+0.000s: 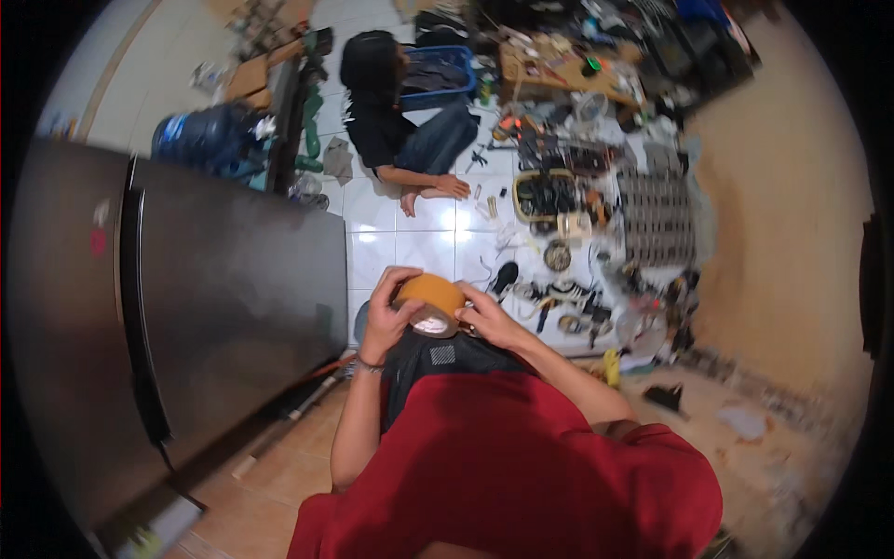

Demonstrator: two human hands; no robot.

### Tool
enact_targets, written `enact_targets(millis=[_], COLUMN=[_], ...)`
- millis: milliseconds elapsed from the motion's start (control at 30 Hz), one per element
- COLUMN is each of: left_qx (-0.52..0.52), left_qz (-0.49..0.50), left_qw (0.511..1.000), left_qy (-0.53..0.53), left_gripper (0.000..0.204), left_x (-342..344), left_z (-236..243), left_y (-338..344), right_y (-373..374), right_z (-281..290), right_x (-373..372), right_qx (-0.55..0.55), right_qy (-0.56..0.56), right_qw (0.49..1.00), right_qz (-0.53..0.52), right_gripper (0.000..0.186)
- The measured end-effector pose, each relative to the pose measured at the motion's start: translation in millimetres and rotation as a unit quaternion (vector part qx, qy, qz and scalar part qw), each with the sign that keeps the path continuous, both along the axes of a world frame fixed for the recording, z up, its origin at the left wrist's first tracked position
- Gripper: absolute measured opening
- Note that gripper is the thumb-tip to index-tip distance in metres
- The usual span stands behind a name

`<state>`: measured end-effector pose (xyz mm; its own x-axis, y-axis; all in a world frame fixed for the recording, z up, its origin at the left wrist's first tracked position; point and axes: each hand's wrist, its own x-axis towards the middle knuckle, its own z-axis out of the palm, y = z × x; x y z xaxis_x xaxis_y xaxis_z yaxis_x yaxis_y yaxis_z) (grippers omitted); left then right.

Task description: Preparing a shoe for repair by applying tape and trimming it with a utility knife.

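Note:
A wide roll of yellow-orange tape point(434, 292) is held above my lap, its round core side tilted toward me. My left hand point(391, 307) grips the roll's left side, with the thumb on the near edge and fingers over the top. My right hand point(486, 317) holds the right side, fingers closed against it. Both forearms reach in from the lower part of the view, and a bracelet point(370, 366) circles my left wrist. Dark shorts point(466, 357) lie just below the roll.
A grey refrigerator point(233, 279) stands close on my left. Ahead, another person point(377, 121) sits on the white tiles beside a blue basket point(456, 97). To the right, tools, parts and a shoe point(505, 277) clutter the floor near a low wooden table point(521, 74) and a grey patterned mat point(657, 219).

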<state>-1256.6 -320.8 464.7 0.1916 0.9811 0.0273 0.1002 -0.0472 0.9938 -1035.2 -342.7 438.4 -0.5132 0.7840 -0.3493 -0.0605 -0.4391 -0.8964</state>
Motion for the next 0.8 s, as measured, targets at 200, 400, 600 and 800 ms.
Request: enact_targets(millis=[200, 400, 600, 800], left_qx=[-0.101, -0.246, -0.319, -0.269], left_qz=[-0.203, -0.408, -0.568, -0.686], left_qw=[0.966, 0.872, 0.753, 0.662], left_qy=[-0.125, -0.111, 0.091, 0.136], left_gripper=[0.042, 0.036, 0.031, 0.032], left_x=[43.4, 66.7, 74.1, 89.9], left_z=[-9.9, -42.7, -74.8, -134.7], left_y=[71.9, 87.5, 63.0, 32.3], right_y=[-17.7, -56.4, -107.9, -151.4], right_z=[60.8, 37.2, -2.7, -54.0], right_x=[-1.9, -56.9, -113.5, -131.5], right_qx=[0.104, 0.056, -0.067, -0.145], right_qy=[-0.091, -0.122, -0.112, -0.147], right_qw=[0.957, 0.823, 0.722, 0.656], right_qz=[-0.256, -0.553, -0.680, -0.726], right_gripper=[0.072, 0.059, 0.058, 0.063])
